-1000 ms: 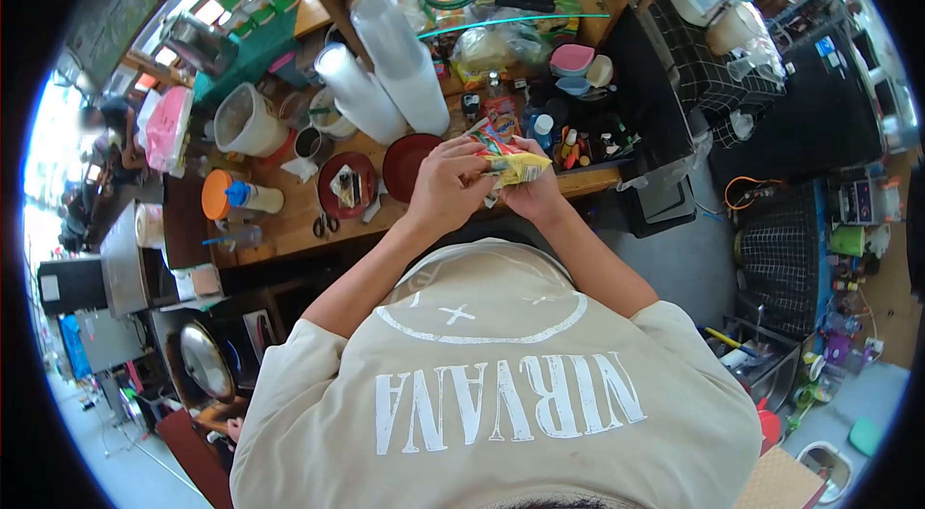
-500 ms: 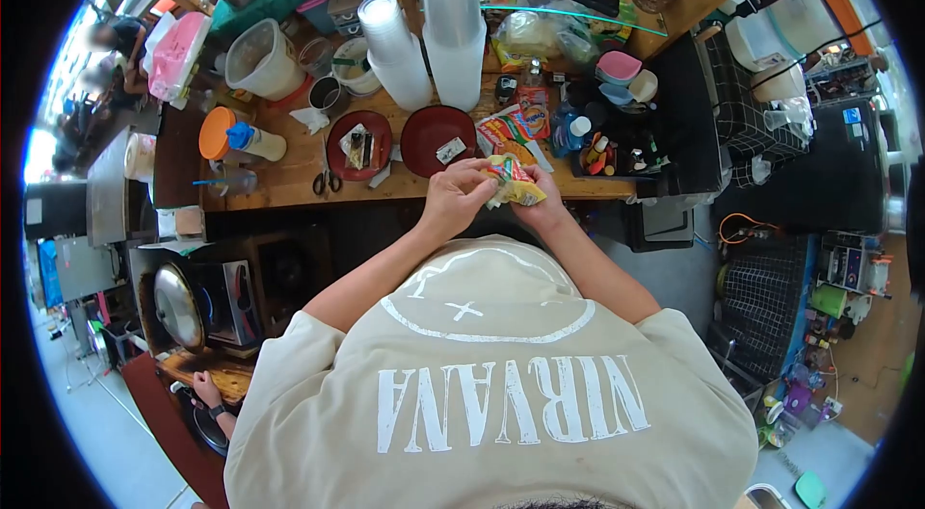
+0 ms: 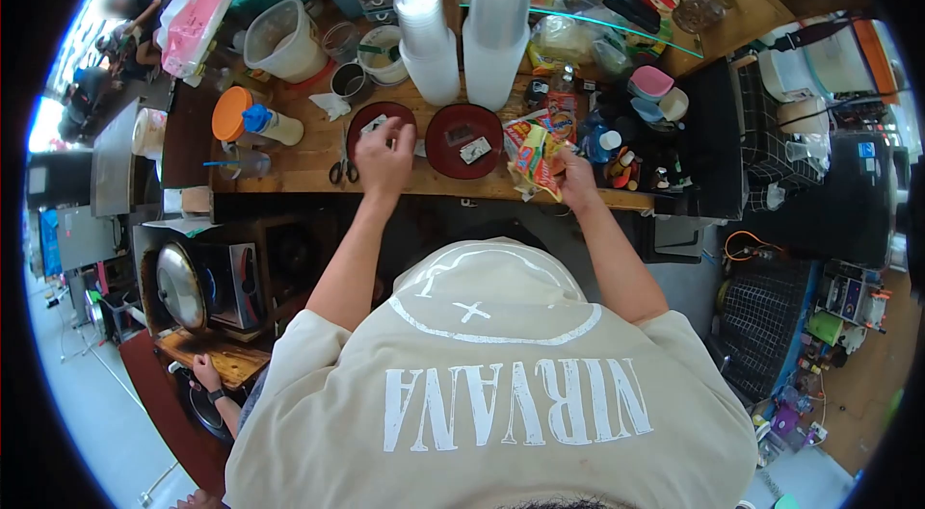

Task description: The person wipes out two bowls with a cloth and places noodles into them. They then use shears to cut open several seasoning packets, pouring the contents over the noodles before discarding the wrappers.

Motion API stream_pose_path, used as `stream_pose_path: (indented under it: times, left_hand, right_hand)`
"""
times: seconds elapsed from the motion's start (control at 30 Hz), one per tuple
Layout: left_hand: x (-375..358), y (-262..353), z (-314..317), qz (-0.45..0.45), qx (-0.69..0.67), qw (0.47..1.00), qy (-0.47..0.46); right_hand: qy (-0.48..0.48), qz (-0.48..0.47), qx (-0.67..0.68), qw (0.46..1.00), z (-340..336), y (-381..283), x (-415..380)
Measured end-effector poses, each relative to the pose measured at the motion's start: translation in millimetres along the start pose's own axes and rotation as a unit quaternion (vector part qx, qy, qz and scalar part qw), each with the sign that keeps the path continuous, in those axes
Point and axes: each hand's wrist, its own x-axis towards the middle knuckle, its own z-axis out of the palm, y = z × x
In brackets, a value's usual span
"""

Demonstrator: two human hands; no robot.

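Observation:
My right hand [image 3: 575, 176] holds a crumpled yellow and red packet [image 3: 537, 164] at the front edge of the wooden table. Over the left dark red plate [image 3: 405, 114] is my left hand [image 3: 387, 160], its fingers bent and partly smeared; whether they hold anything is hidden. That hand covers much of the plate and the small items on it. A second dark red plate [image 3: 453, 162] lies between my hands, with a small white sachet [image 3: 474, 151] and a dark piece on it. Black-handled scissors [image 3: 343, 162] lie left of the plates.
Tall stacks of clear plastic cups [image 3: 496, 47] stand behind the plates. A bottle with a blue cap [image 3: 275, 126] and an orange-lidded jar [image 3: 231, 114] are on the left, a black tray with bottles [image 3: 624, 167] on the right. Another person's hand [image 3: 205, 372] shows lower left.
My left hand has left the packet and moved left over the left plate. My right hand keeps the packet, now farther right. The view has shifted slightly.

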Motion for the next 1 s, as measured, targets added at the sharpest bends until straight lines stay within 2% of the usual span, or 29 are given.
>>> stream_pose_path:
  times: [0.03, 0.07, 0.1, 0.13, 0.17, 0.23, 0.27, 0.3, 0.37, 0.4, 0.47, 0.5, 0.57, 0.6, 0.67, 0.7, 0.77, 0.83, 0.9, 0.93, 0.97, 1.0]
  left_hand:
    - [7.9, -20.9, -7.9, 0.002, 0.043, 0.998, 0.041]
    - [14.6, -44.3, -15.7, -0.001, 0.047, 0.998, 0.044]
    - [20.0, -70.0, -22.6, -0.064, 0.090, 0.992, 0.059]
    - [22.9, -93.7, -29.2, -0.127, 0.132, 0.980, 0.074]
    - [23.6, -116.2, -35.5, -0.131, 0.134, 0.979, 0.077]
    - [25.6, -130.6, -49.2, -0.157, 0.201, 0.967, 0.018]
    - [26.1, -136.0, -49.9, -0.163, 0.200, 0.966, -0.009]
    - [27.8, -136.8, -45.0, -0.165, 0.199, 0.966, -0.010]
    - [31.3, -138.4, -32.9, 0.068, 0.172, 0.980, -0.067]
    - [34.4, -133.3, -24.6, 0.064, 0.170, 0.981, -0.066]
    - [44.5, -115.2, -5.0, 0.078, 0.276, 0.940, -0.182]
    - [51.0, -108.4, 5.4, 0.075, 0.273, 0.942, -0.182]
    - [64.5, -97.5, 24.3, -0.069, 0.318, 0.907, -0.266]
    - [70.3, -94.6, 28.3, -0.073, 0.314, 0.909, -0.266]
    - [80.9, -90.8, 30.4, -0.135, 0.315, 0.886, -0.312]
    - [86.9, -89.1, 30.1, -0.138, 0.314, 0.886, -0.312]
    - [96.1, -87.7, 25.1, -0.135, 0.306, 0.850, -0.407]
    - [98.0, -85.6, 12.5, -0.120, 0.313, 0.848, -0.411]
    - [103.5, -87.5, 0.8, -0.099, 0.321, 0.845, -0.416]
    - [108.1, -94.7, -10.4, -0.099, 0.203, 0.878, -0.423]
    - [111.0, -99.6, -18.9, -0.098, 0.083, 0.897, -0.423]
    - [115.0, -75.4, -45.0, -0.187, -0.069, 0.879, -0.432]
  right_hand:
    - [0.029, -0.028, -0.114, 0.993, -0.1, 0.7, 6.1]
    - [0.024, -0.025, -0.115, 0.993, 10.0, -0.3, 3.8]
    - [0.086, -0.094, -0.248, 0.960, 25.1, -6.7, -5.9]
    - [0.145, -0.164, -0.374, 0.901, 39.0, -12.0, -14.7]
    - [0.140, -0.163, -0.377, 0.901, 48.5, -14.1, -19.8]
    - [0.206, -0.289, -0.565, 0.745, 61.8, -15.0, -24.4]
    - [0.179, -0.356, -0.584, 0.707, 51.8, -9.1, -12.1]
    - [0.178, -0.355, -0.586, 0.706, 53.8, -8.7, -10.9]
    - [0.187, -0.392, -0.644, 0.630, 56.6, -5.2, -12.6]
    - [0.185, -0.392, -0.647, 0.627, 61.9, -5.5, -17.8]
    - [0.145, -0.394, -0.671, 0.611, 82.4, -10.4, -37.8]
    - [0.143, -0.394, -0.674, 0.608, 91.3, -10.6, -43.8]
    - [0.082, -0.426, -0.674, 0.598, 110.2, -10.6, -54.5]
    - [0.080, -0.426, -0.677, 0.594, 124.6, -12.2, -62.0]
    - [0.018, -0.401, -0.670, 0.624, 154.7, -9.7, -73.1]
    - [0.016, -0.400, -0.672, 0.623, 163.6, -3.4, -70.6]
    - [-0.052, -0.460, -0.637, 0.617, 180.6, 11.6, -65.3]
    - [-0.065, -0.462, -0.624, 0.627, 205.3, 24.9, -63.8]
    - [-0.137, -0.399, -0.601, 0.679, 226.3, 35.0, -56.6]
    - [-0.135, -0.398, -0.601, 0.680, 240.6, 40.8, -54.0]
    - [-0.129, -0.319, -0.555, 0.758, 256.5, 47.0, -51.8]
    - [-0.123, -0.235, -0.500, 0.824, 269.7, 51.9, -48.1]
